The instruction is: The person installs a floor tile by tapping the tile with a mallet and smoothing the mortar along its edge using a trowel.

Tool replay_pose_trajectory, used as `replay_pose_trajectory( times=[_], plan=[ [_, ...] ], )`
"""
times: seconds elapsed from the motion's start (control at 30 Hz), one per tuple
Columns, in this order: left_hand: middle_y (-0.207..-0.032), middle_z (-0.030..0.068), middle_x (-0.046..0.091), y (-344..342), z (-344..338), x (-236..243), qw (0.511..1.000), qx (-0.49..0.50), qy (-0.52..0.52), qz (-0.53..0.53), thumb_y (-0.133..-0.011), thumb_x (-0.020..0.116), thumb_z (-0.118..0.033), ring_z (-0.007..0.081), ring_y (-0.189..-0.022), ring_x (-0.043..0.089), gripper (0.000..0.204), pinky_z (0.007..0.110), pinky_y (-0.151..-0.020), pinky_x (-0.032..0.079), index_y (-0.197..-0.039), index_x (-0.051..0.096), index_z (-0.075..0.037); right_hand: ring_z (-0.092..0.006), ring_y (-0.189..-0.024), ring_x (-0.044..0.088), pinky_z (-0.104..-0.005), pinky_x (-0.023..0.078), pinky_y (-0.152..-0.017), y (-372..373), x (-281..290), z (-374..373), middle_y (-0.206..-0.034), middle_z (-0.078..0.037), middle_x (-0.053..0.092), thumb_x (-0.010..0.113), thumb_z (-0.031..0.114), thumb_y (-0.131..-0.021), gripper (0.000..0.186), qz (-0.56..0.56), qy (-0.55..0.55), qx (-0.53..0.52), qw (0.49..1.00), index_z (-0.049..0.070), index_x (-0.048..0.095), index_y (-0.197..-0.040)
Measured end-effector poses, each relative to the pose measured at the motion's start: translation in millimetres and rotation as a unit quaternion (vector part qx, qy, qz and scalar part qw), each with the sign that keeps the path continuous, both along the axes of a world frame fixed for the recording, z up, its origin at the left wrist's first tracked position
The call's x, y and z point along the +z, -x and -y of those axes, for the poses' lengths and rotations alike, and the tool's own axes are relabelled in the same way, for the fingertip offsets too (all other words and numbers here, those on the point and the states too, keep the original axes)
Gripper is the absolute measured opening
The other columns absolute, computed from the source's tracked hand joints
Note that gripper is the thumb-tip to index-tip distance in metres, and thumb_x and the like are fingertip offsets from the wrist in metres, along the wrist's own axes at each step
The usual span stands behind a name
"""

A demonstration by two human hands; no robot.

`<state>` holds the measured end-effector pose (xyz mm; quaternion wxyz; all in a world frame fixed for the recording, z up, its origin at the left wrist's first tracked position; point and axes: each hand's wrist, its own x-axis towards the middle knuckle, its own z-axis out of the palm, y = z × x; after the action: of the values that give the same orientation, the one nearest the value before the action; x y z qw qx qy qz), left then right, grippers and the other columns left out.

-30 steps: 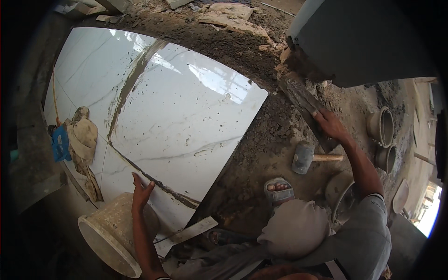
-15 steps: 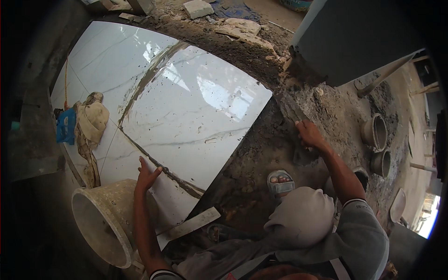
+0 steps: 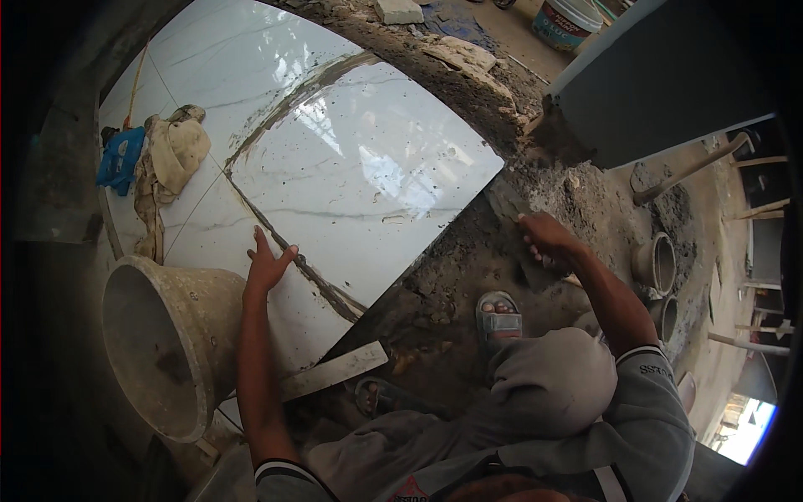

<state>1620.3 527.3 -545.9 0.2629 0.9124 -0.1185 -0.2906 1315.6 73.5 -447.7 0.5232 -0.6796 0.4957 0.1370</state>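
My left hand [image 3: 268,266] lies with its fingers spread on the glossy white marbled tiles [image 3: 351,176], beside a mortar-smeared joint [image 3: 305,268]. To the right, my right hand [image 3: 548,238] is closed around the handle of a trowel [image 3: 517,211]. Its dark, muddy blade blends into the ground beyond the tile edge, so its outline is unclear. A pale handle end shows below the fist. Grey-brown mortar also runs in a curved smear [image 3: 288,105] across the tiles.
A mortar-stained bucket [image 3: 201,314] lies tipped beside my left forearm. A dirty cloth [image 3: 176,159] and a blue bag [image 3: 121,159] rest on the tiles. A flat pale strip [image 3: 335,371] sits near my feet. Rubble, a dark panel [image 3: 661,92] and round pots [image 3: 654,263] stand right.
The view has shifted, bringing a paint bucket into sight at the top. My right hand has turned slightly, still gripping the trowel. My left hand stays by the joint.
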Motion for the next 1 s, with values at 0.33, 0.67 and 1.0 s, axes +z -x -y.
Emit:
replay_pose_trajectory(
  times=[0.33, 0.67, 1.0],
  plan=[
    [-0.141, 0.0351, 0.022, 4.5, -11.6, -3.2, 0.999, -0.001, 0.011, 0.046, -0.079, 0.062, -0.051, 0.0533, -0.132, 0.015, 0.103, 0.048, -0.108, 0.021, -0.145, -0.001, -0.002, -0.0446, -0.074, 0.059, -0.0543, 0.046, -0.066, 54.4, 28.9, 9.1, -0.074, -0.025, 0.061, 0.052, 0.023, -0.086, 0.028, -0.073, 0.393, 0.487, 0.777, 0.004, 0.043, -0.104],
    [-0.149, 0.0243, 0.016, 3.9, -13.2, -11.7, 0.999, 0.012, 0.023, 0.042, -0.078, 0.063, -0.049, 0.0528, -0.133, 0.011, 0.101, 0.05, -0.109, 0.021, -0.145, 0.004, -0.003, -0.039, -0.09, 0.06, -0.0498, 0.047, -0.078, -32.6, 10.8, 68.1, -0.098, -0.028, 0.059, 0.041, 0.011, -0.087, 0.04, -0.14, 0.583, 0.459, 0.655, 0.002, 0.047, -0.126],
    [-0.15, 0.0199, 0.016, 6.5, -1.9, -8.9, 0.995, -0.013, -0.04, 0.088, -0.078, 0.061, -0.052, 0.0504, -0.133, 0.017, 0.096, 0.062, -0.104, 0.02, -0.147, 0.005, -0.012, -0.0371, -0.115, 0.048, -0.0512, 0.032, -0.1, -48.6, -18.2, 44.4, -0.12, -0.031, 0.049, 0.048, 0.008, -0.082, 0.032, -0.066, 0.553, 0.302, 0.774, -0.001, 0.06, -0.11]
  ],
)
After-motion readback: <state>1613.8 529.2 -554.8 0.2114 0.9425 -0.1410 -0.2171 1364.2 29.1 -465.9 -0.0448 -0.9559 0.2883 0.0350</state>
